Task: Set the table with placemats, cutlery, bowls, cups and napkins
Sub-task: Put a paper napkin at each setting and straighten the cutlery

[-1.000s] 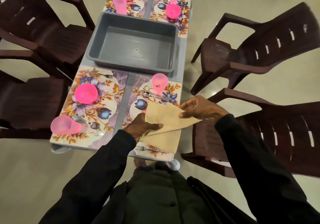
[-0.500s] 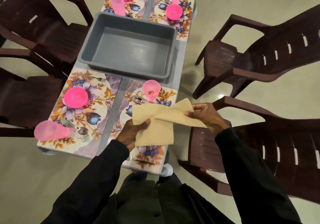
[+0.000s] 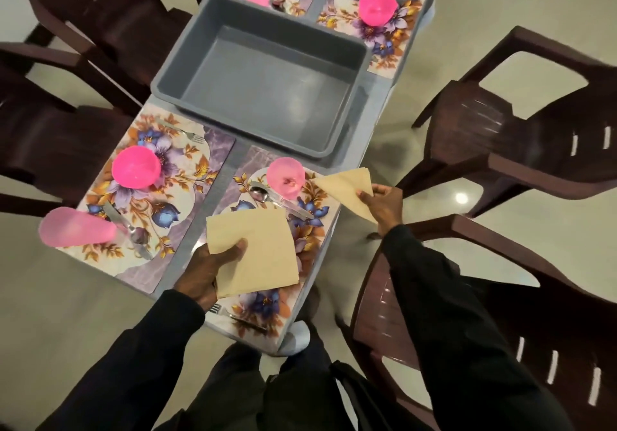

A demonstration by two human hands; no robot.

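Since half second ago, single napkin (image 3: 347, 185) pulled clear of napkin stack (image 3: 257, 250) — right hand (image 3: 384, 205) fingers pinch it over surface (image 3: 228, 177) right edge, beside pink cup (image 3: 286, 177). Left hand (image 3: 208, 268) fingers grasp stack above near-right placemat (image 3: 310, 230), hiding part of it; spoon (image 3: 258, 193) just beyond. Brown chair (image 3: 500, 150) flanks right hand. Grey tub (image 3: 267, 77) mid-surface — plain grey floor and walls showing; pink bowl (image 3: 135, 167) on left placemat (image 3: 213, 143).

- Lit softly and evenly, moderately bright, shadows faint.
- Small round glare on the glossy floor (image 3: 461, 198), mid right, probably from a ceiling lamp.
- Crushed near black in sleeves (image 3: 450, 314) and chairs (image 3: 521, 150).
- Bowed by the wide lens toward the edges.
- Slightly soft overall; smeared at the pink cup (image 3: 75, 227), lower left.
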